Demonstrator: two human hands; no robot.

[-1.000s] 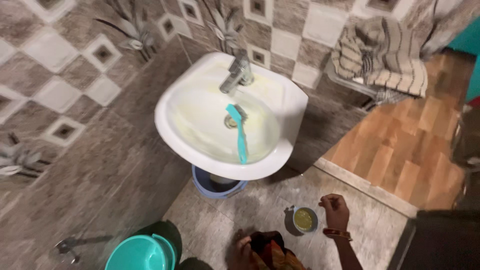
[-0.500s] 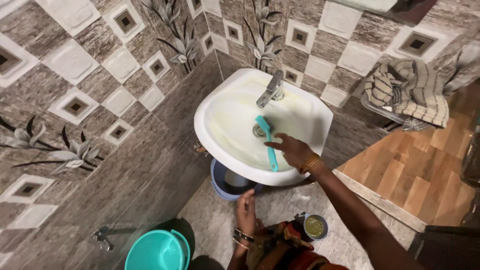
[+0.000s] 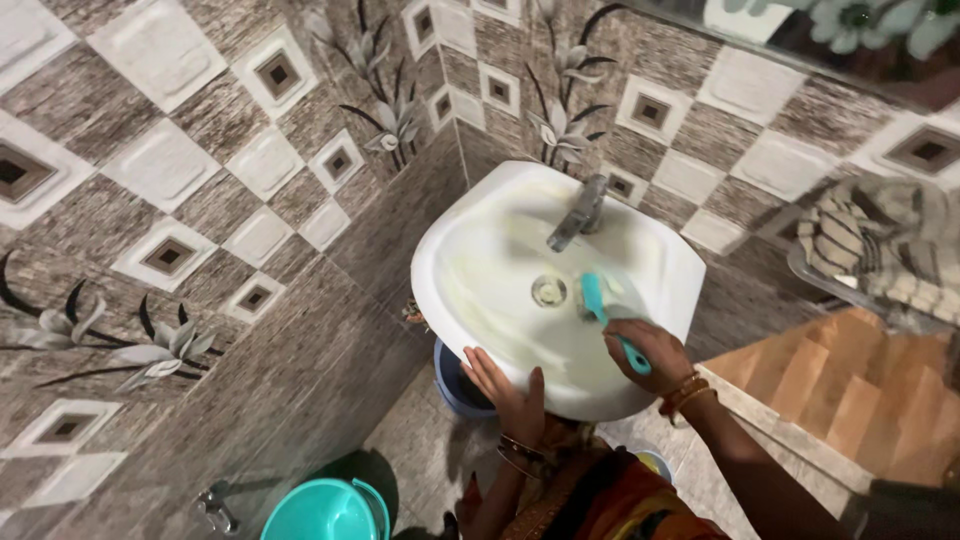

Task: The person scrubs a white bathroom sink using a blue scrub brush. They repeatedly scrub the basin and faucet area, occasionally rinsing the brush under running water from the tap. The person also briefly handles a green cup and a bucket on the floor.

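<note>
A white wall-mounted sink (image 3: 470, 250) with a metal tap (image 3: 578, 212) and a drain (image 3: 548, 291) hangs in the tiled corner. My right hand (image 3: 645, 352) is closed around the handle of a teal brush (image 3: 600, 308), whose head rests inside the basin just right of the drain. My left hand (image 3: 505, 388) lies flat on the sink's front rim, fingers spread, holding nothing.
A blue bucket (image 3: 452, 385) stands under the sink and a teal bucket (image 3: 325, 510) on the floor at lower left, near a wall tap (image 3: 215, 508). A striped cloth (image 3: 880, 245) hangs on a rack at right. A small cup (image 3: 658, 463) sits on the floor behind my arm.
My right hand went from the cup on the floor up to the sink and took hold of the brush, shifting it right of the drain. My left hand rose onto the rim.
</note>
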